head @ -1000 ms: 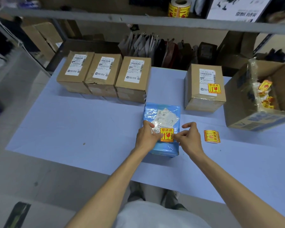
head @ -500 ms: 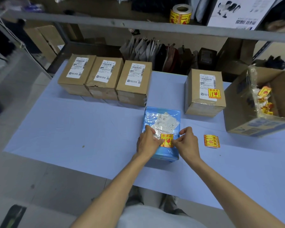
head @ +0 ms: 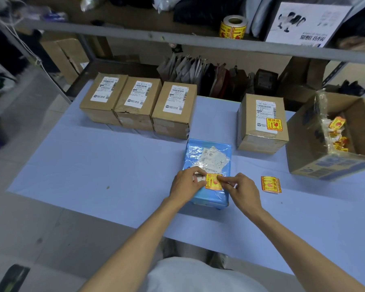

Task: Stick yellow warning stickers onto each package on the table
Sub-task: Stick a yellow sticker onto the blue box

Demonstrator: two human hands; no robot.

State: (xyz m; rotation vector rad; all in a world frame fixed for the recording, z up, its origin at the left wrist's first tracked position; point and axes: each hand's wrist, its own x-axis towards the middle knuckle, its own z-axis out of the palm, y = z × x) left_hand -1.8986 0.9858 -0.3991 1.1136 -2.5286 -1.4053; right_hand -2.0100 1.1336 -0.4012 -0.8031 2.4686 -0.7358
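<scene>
Your left fingers [head: 195, 171] and right fingers [head: 230, 180] have closed in and now pinch opposite edges of the yellow warning sticker [head: 213, 182], sitting between them on the blue bagged package [head: 209, 151], so this one's probably nearly done, with three bare cardboard boxes [head: 138, 101] past your left fingers waiting.

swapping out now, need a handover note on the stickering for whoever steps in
Left hand and right hand: fingers pinch opposite edges of one yellow warning sticker on the blue package's near end; not clearly pressed flat.
Done: the lone cardboard box at right carries its own sticker.
Left: finish the blue package, then the three boxes in the back-left row, none stickered yet.
Spare stickers lie on the table beside the right hand.
</scene>
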